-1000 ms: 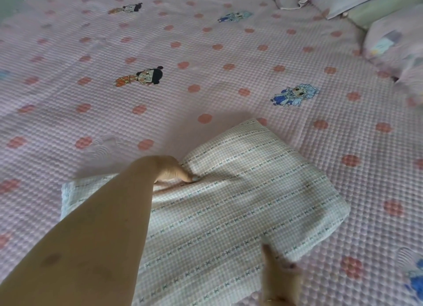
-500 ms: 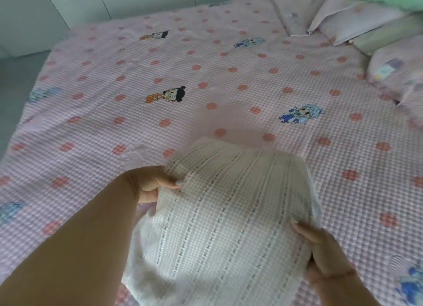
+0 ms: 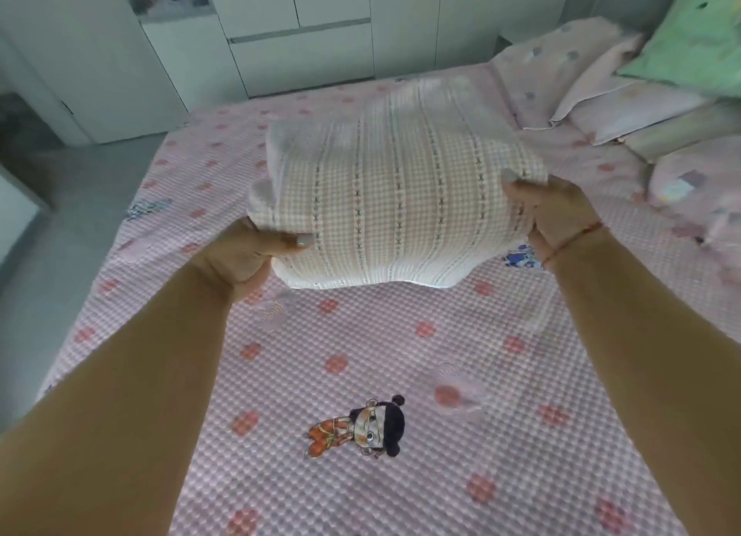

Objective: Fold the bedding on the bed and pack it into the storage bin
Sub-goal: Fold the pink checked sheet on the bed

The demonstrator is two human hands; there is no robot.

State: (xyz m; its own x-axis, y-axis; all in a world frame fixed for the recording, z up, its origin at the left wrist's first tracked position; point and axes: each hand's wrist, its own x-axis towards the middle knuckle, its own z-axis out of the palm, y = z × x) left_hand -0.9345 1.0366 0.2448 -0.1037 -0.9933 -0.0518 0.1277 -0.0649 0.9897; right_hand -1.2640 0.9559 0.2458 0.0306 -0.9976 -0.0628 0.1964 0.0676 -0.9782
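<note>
Checked white-and-beige folded blanket point(image 3: 385, 198), one, held above the pink dotted bed cover point(image 3: 361, 375); left hand point(image 3: 248, 250) grips its left end; right hand point(image 3: 549, 214) grips its right end.

White cabinets point(image 3: 304, 26), apparently; grey floor point(image 3: 60, 198).
</note>
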